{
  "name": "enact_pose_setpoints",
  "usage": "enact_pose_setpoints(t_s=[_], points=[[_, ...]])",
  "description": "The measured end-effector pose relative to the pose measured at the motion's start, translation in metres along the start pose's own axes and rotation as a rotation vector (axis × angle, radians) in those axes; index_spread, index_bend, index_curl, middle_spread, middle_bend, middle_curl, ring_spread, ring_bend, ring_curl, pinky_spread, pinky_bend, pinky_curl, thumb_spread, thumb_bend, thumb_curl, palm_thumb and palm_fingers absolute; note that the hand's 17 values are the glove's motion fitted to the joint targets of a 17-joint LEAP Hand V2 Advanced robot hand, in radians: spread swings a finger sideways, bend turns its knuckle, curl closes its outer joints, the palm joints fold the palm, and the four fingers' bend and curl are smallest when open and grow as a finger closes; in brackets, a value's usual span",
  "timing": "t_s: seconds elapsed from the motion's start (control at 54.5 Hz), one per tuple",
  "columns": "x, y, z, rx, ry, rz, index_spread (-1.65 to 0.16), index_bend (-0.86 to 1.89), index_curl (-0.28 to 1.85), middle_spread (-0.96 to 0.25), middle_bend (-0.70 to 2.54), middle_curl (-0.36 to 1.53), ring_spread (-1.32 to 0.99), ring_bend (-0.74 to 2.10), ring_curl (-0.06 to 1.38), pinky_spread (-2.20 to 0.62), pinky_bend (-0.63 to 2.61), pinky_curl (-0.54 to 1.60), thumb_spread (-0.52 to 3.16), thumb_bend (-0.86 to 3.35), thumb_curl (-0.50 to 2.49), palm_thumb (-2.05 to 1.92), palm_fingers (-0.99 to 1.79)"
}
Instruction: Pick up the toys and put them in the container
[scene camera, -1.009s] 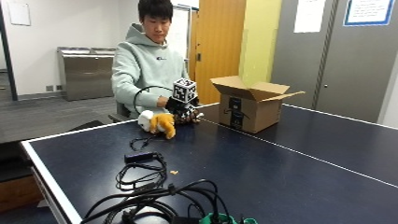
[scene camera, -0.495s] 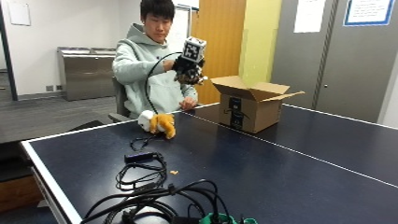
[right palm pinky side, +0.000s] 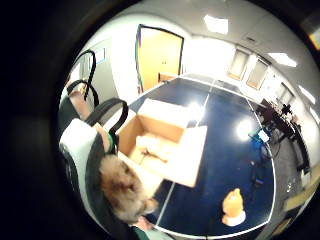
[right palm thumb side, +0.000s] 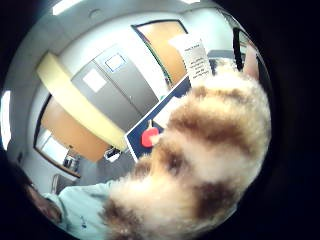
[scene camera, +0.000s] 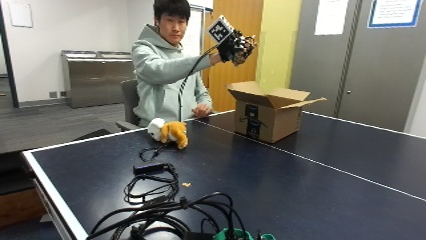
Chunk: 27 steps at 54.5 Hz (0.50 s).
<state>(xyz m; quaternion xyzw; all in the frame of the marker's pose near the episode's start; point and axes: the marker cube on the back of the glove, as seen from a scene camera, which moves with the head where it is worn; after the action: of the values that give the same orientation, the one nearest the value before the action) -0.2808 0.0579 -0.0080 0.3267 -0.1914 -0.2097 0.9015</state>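
Table (scene camera: 319, 180) — box (scene camera: 269, 112), toy (scene camera: 170, 133), probably cables (scene camera: 156, 200).

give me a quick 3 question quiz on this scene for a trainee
1. True or false: the gloved right hand holds a brown and cream plush toy in the air above the table.
2. Where is the orange and white toy? A) inside the box B) on the table near the person C) on the floor
3. Fill in: the cardboard box has its flaps ____.

Key: 1 true; 2 B; 3 open
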Motion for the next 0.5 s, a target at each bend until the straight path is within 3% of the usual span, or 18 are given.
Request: enact_pose_setpoints(t_s=[0.11,0.183,0.22,0.275,0.312,0.348,0.422,0.495], points=[[0.006,-0.008,0.035,-0.023,0.002,0.074,-0.38,0.34,1.00,-0.32,0.81,0.80,-0.40,1.13,0.60,-0.36,1.06,0.46,0.51,0.00,0.86,0.70,0.98],[0.040,-0.004,0.061,-0.223,0.032,-0.019,-0.37,0.27,1.03,-0.33,0.76,0.81,-0.40,1.12,0.61,-0.34,1.07,0.47,0.57,-0.02,0.86,0.67,0.78],[0.053,-0.001,0.075,-0.356,0.090,0.002,-0.36,0.21,1.03,-0.33,0.76,0.81,-0.40,1.10,0.60,-0.32,1.03,0.46,0.65,-0.03,0.84,0.64,0.63],[0.037,0.009,0.090,-0.519,0.095,0.073,-0.35,0.20,1.00,-0.26,0.59,0.76,-0.28,0.78,0.57,-0.19,1.03,0.51,0.87,-0.09,0.75,0.45,-0.10],[0.034,0.018,0.094,-0.579,0.112,0.004,-0.36,0.16,0.94,-0.19,0.38,0.68,-0.20,0.54,0.51,-0.13,1.06,0.49,0.92,-0.14,0.68,0.28,-0.48],[0.041,0.026,0.093,-0.610,0.141,-0.106,-0.37,0.13,0.87,-0.15,0.27,0.62,-0.15,0.40,0.44,-0.09,1.03,0.44,0.96,-0.12,0.64,0.19,-0.48],[0.048,0.029,0.081,-0.627,0.082,-0.050,-0.37,0.10,0.79,-0.09,0.14,0.55,-0.09,0.24,0.34,-0.02,0.97,0.39,1.03,-0.07,0.58,0.11,-0.38],[0.077,0.030,0.061,-0.625,0.130,-0.158,-0.37,0.10,0.72,-0.06,0.12,0.50,-0.04,0.18,0.30,0.02,0.90,0.37,1.07,-0.04,0.54,0.08,-0.29]])
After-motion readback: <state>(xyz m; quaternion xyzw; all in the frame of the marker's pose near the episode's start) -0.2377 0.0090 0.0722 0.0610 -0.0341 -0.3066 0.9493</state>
